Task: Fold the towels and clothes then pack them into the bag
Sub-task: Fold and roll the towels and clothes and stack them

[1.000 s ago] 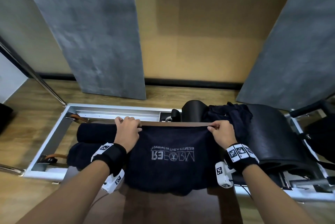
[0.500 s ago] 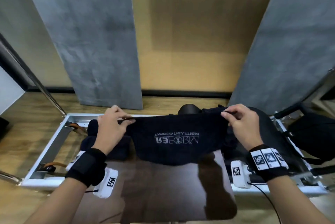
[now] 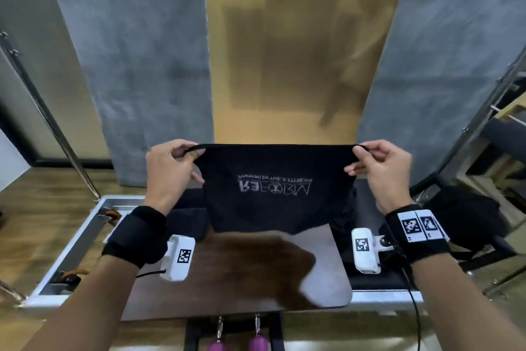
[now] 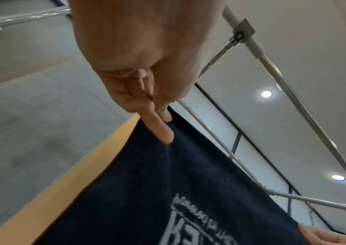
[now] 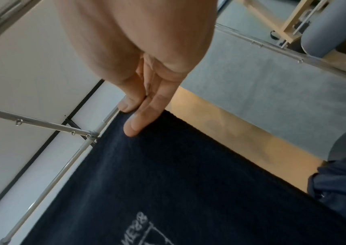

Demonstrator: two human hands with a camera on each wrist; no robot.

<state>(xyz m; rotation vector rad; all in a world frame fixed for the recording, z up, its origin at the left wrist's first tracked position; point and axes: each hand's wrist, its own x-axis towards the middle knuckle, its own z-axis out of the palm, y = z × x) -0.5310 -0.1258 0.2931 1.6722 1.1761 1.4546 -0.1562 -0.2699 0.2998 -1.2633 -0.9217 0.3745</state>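
A dark navy towel (image 3: 273,188) with upside-down white lettering hangs stretched in the air above the brown board (image 3: 242,274). My left hand (image 3: 176,157) pinches its top left corner between thumb and fingers (image 4: 163,131). My right hand (image 3: 373,160) pinches the top right corner the same way (image 5: 134,122). The towel's (image 4: 168,190) lower edge hangs just over the board's far end. More dark towels (image 3: 185,219) lie folded or rolled behind the board on the left. Dark clothes (image 3: 344,217) are heaped to the right, also seen in the right wrist view (image 5: 340,182).
The board sits on a metal-framed exercise machine (image 3: 85,234) with a black padded carriage (image 3: 375,271) at the right. A black bag-like shape (image 3: 466,217) lies at far right. Two purple handles (image 3: 236,346) hang at the near edge. Grey panels and slanted metal poles (image 3: 54,123) stand behind.
Both hands have lifted the towel off the board by its far corners, raising it from flat to hanging upright and stretched. The head view tilted up with it.
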